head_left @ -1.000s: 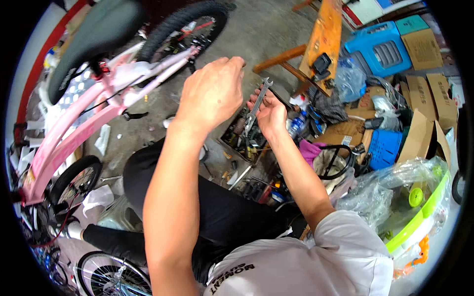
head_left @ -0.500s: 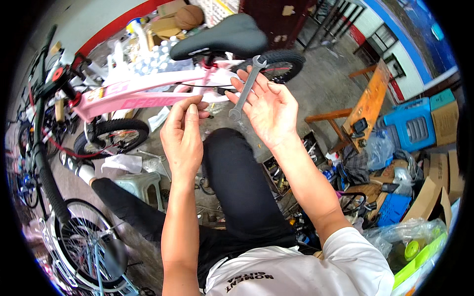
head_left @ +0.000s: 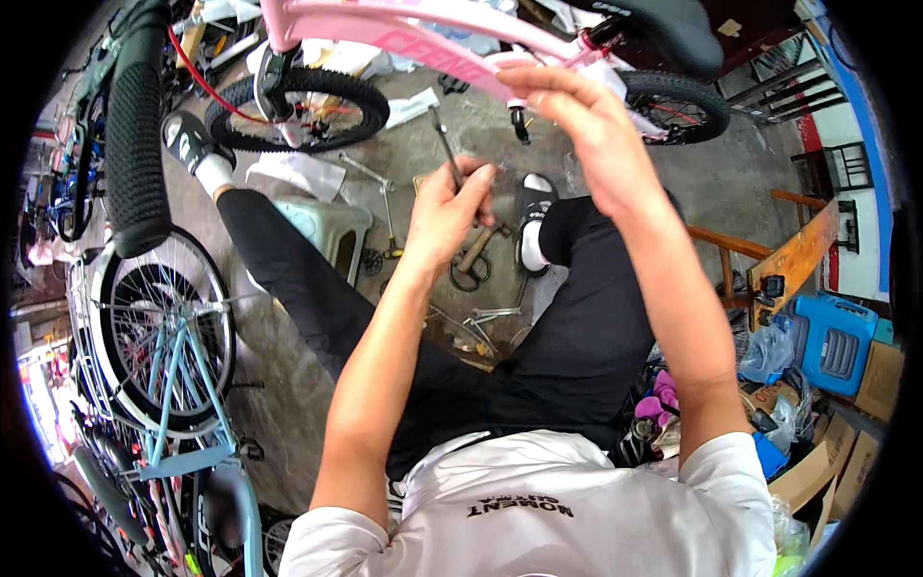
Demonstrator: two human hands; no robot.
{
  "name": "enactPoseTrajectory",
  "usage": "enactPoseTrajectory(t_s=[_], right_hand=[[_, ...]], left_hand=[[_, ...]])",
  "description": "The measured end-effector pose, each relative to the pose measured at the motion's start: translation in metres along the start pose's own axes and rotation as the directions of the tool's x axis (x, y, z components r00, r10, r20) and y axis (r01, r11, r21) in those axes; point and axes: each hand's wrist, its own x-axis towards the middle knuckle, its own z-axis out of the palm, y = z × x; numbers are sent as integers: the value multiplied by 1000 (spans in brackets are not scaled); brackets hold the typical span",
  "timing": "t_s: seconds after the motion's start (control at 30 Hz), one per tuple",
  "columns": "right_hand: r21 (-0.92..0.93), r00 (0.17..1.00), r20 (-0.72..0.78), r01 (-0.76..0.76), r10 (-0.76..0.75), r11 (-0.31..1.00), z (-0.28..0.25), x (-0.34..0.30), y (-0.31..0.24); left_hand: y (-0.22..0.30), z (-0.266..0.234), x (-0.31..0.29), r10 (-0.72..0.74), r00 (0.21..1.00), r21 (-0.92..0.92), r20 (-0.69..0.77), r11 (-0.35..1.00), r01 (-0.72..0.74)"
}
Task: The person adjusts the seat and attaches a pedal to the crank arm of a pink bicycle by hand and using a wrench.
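Wrapped round an open-ended spanner [head_left: 443, 137], my left hand [head_left: 450, 209] is closed above the floor between my knees. The spanner is seen edge-on, its upper end pointing away from me. Farther right, my right hand [head_left: 598, 135] has its fingers stretched out, the tips at the lower part of the pink bicycle frame [head_left: 423, 50]. Whether they touch it I cannot tell. A short black part [head_left: 519, 125] hangs below the frame beside that hand. The black saddle [head_left: 663, 34] is at the upper right.
Several tools lie on the floor, among them a hammer [head_left: 476, 252] and spanners [head_left: 495, 313]. A pale stool [head_left: 332, 231] stands beside my left leg. A light blue bicycle [head_left: 178, 385] is at the left, a wooden bench [head_left: 808, 252] and blue plastic stool [head_left: 835, 341] at the right.
The spanner has passed from my right palm to my left hand. My right hand has moved to the pink frame. The view has shifted, so the pink bicycle sits higher and farther right.
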Motion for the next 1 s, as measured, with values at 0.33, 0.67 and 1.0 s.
enactPoseTrajectory(t_s=[0.33,0.67,1.0], right_hand=[[-647,924,360,149,128,748,-40,74,57],[-790,937,281,104,206,605,-56,67,29],[-834,948,211,47,239,550,-67,69,30]], left_hand=[[-193,-101,24,-147,855,519,-497,739,429],[-271,-89,94,-266,813,695,-519,423,582],[-294,-82,126,-367,810,793,-457,245,558]])
